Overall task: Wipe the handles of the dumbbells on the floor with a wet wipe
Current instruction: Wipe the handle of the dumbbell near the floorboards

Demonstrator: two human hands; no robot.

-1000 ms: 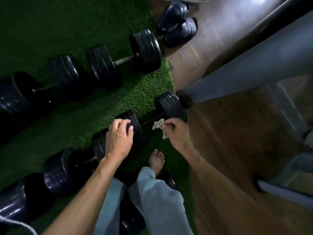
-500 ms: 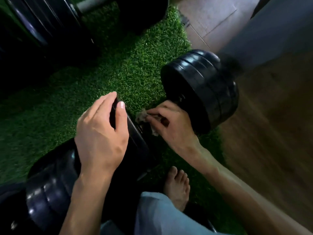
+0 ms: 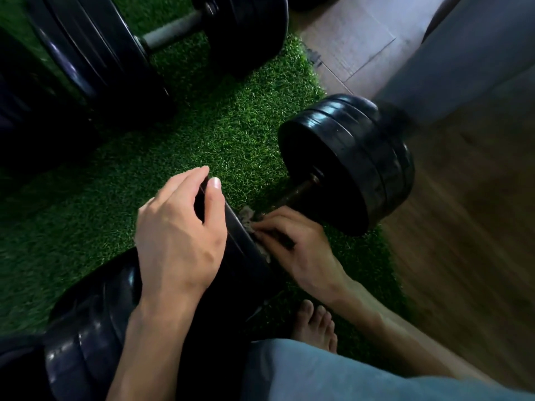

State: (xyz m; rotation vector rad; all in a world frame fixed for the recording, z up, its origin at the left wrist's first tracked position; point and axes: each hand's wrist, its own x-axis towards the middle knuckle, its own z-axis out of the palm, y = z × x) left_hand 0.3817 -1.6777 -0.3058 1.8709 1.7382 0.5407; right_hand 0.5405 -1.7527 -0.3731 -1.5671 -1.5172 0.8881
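Observation:
A black dumbbell lies on green artificial turf, its right weight stack [image 3: 347,163] near the turf's edge. Its dark handle [image 3: 298,192] shows only just beside that stack. My right hand [image 3: 295,250] is wrapped around the handle's near end, pressing a crumpled wet wipe [image 3: 248,217] against it. My left hand [image 3: 179,238] rests on top of the dumbbell's left weight plate [image 3: 240,256], fingers curled over its rim. A second dumbbell with a grey handle [image 3: 170,31] lies at the top of the view.
Green turf [image 3: 208,131] covers the left and middle. Wooden floor [image 3: 469,241] runs along the right. A grey padded bar [image 3: 463,59] slants across the upper right. My bare foot [image 3: 315,325] and grey trouser leg [image 3: 333,374] sit below. Another dark weight [image 3: 84,337] lies at the lower left.
The camera has come much closer to the dumbbell. My right hand has slid the wipe along the handle toward the left plate. My left hand stays on that plate.

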